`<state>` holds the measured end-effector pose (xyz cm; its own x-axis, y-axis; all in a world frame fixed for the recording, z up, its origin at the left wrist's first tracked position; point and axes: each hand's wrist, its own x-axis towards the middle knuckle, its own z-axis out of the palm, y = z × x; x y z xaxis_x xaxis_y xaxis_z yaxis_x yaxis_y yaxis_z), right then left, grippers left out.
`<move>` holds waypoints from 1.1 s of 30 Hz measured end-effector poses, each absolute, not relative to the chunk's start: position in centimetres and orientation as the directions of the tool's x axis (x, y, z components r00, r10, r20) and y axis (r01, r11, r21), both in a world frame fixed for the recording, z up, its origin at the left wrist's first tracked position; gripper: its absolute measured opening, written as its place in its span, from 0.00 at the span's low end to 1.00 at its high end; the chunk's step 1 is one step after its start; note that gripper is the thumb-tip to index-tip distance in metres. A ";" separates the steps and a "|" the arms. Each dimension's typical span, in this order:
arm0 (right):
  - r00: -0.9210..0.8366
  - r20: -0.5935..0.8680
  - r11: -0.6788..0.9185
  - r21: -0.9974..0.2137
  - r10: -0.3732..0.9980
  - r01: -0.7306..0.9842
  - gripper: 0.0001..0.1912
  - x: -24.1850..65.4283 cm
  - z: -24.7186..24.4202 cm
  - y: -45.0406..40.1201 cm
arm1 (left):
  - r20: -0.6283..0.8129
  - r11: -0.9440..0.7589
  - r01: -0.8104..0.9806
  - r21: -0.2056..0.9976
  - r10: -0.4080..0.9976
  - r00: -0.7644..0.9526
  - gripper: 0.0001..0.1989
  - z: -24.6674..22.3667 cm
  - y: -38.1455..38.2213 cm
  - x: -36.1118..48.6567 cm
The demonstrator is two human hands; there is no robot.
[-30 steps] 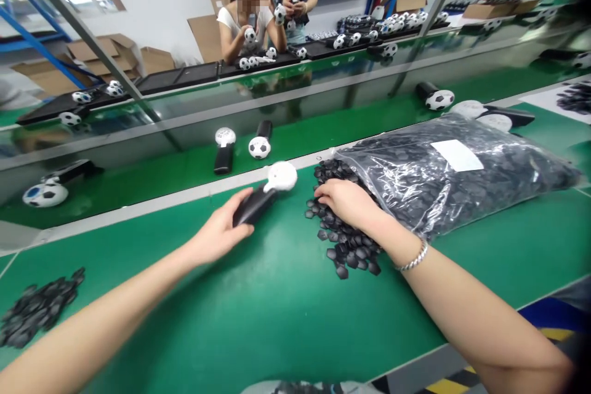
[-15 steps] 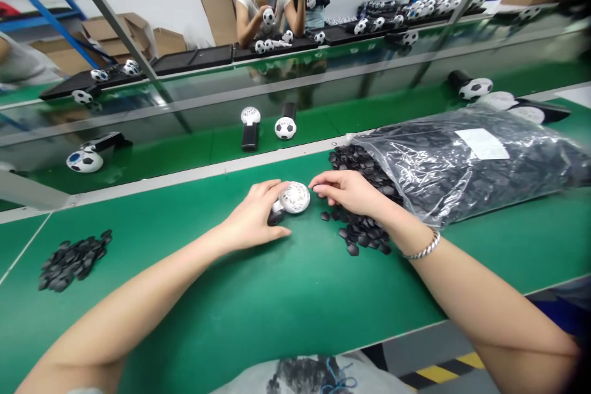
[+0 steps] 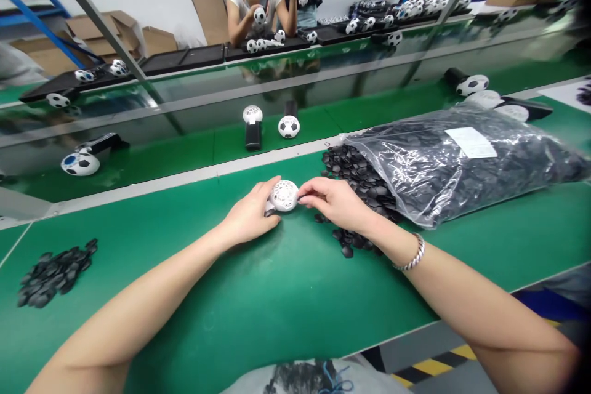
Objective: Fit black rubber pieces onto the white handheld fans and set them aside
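Left hand (image 3: 249, 217) grips white fan (image 3: 283, 195), right hand (image 3: 333, 202) pinches it; bag (image 3: 457, 163) holds black pieces (image 3: 353, 166).

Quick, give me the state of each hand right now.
Left hand: closed around the black handle of the small white round-headed fan.
Right hand: fingertips pinched at the fan's white head.

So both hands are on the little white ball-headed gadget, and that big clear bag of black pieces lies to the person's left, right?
Not quite. In the head view the bag of black pieces lies to the person's right, not left. Both the left hand and the right hand are indeed on the white ball-headed gadget.
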<state>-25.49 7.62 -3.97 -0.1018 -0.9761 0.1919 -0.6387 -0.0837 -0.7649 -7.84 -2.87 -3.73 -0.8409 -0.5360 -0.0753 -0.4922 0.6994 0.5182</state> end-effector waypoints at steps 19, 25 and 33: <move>-0.053 0.255 -0.164 -0.754 -0.966 -0.636 0.05 -24.4 -3.9 8.1 | -0.033 0.716 -0.499 0.489 -0.556 -0.831 0.36 -3.9 -2.5 -7.9; -0.090 0.284 -0.173 -0.773 -0.955 -0.611 0.03 -24.1 -5.0 7.6 | 0.012 0.685 -0.455 0.569 -0.560 -0.828 0.34 -4.0 -2.9 -8.5; -0.147 0.246 -0.135 -0.840 -0.958 -0.526 0.05 -24.5 -5.4 7.0 | 0.043 0.652 -0.447 0.613 -0.592 -0.805 0.28 -4.1 -3.0 -9.0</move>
<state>-24.49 6.96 -5.37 -0.1474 -0.9579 0.2463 -0.5256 -0.1351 -0.8399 -9.03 -2.98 -4.10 -0.8047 -0.5922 0.0432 -0.4466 0.6515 0.6132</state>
